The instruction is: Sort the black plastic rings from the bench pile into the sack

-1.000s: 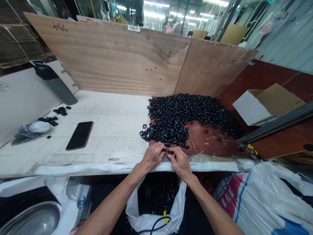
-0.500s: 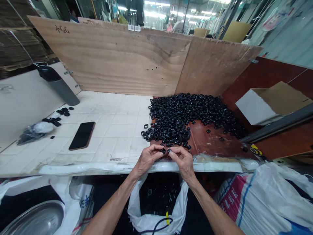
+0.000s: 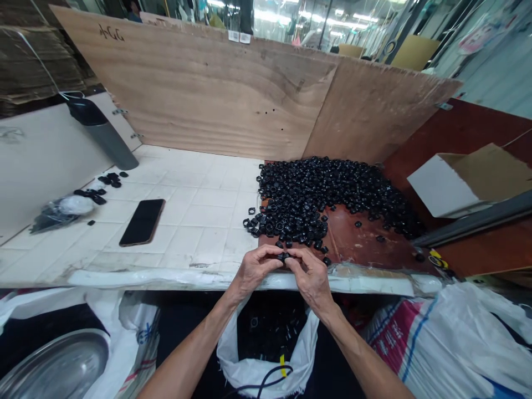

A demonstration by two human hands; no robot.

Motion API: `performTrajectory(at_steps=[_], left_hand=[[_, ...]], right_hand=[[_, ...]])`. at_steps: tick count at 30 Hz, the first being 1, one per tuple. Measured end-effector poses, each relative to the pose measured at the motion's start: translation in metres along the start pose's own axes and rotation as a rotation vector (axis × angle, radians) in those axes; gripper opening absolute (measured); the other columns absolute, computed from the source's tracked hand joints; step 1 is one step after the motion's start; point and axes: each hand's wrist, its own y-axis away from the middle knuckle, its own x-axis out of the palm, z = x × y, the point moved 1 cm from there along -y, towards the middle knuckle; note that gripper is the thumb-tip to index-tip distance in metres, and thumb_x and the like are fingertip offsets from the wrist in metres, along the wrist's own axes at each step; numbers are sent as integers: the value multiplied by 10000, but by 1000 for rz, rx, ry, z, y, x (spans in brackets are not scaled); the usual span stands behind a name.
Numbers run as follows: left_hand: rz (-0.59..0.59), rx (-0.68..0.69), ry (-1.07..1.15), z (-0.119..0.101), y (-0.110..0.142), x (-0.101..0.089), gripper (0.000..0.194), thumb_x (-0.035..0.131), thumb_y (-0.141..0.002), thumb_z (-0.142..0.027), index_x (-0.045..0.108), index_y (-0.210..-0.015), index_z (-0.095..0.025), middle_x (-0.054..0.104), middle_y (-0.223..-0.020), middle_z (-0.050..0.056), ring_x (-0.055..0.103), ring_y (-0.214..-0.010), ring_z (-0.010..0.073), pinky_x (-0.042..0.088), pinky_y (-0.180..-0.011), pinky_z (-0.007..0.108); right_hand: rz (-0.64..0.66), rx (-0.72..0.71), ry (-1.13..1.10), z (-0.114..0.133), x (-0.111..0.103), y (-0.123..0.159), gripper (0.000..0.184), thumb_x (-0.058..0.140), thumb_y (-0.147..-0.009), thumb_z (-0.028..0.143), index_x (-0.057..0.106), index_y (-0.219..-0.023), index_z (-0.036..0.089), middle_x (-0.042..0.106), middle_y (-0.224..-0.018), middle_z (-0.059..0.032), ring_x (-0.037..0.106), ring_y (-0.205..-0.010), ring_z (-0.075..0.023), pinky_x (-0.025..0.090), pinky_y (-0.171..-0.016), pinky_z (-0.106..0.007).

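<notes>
Between the fingertips of both hands are small black plastic parts [image 3: 283,256], brought together end to end; whether they are joined cannot be made out. My left hand [image 3: 255,270] pinches from the left, thumb and forefinger closed. From the right, my right hand [image 3: 310,272] grips in the same way. Just beyond the fingers lies a wide pile of black ring-shaped parts [image 3: 328,188], with several loose ones at its near edge. Below my hands, under the table edge, hangs an open white sack [image 3: 233,366] with black parts inside.
A phone [image 3: 142,222] lies on the white table top [image 3: 199,221]. Farther left are a grey bottle [image 3: 108,138] and a plastic bag [image 3: 62,212] with black pieces. Plywood [image 3: 208,94] walls the back. At right sit a carton [image 3: 444,185] and a metal bar [image 3: 477,221].
My hands first worked low at the near edge of the pile, then rose slightly, each with a small black part. Now the fingertips have closed together and the parts meet.
</notes>
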Motion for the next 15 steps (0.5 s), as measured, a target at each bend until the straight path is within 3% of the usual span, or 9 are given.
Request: performTrajectory(at_steps=[7,11,15], left_hand=[[-53,-52,268,1,1,3,358,724,-821,-288,656,-1151,-168,731,-1023,80,711,-871,194,575,-847,346],[-91,-44,190,-5,2,2,242,757,-780,-283,719,-976,-147,732,-992,80,692,-909,207,568,-825,318],[-58,-8,120,-7,2,1,174,778,-754,-287,736,-814,-129,717,-1015,103,672,-976,223,531,-910,342]], right_hand=[[-23,342,-480,-2,7,5,280,770,-764,373,640,-945,203,750,-854,-41,729,-774,-204,579,-776,-331],[10,360,-555,6,12,7,318,796,-741,372,616,-932,192,749,-836,-48,740,-789,-217,577,-804,-349],[-38,293,-460,-1,14,9,274,762,-784,349,639,-965,187,734,-928,-63,726,-818,-208,580,-796,-341]])
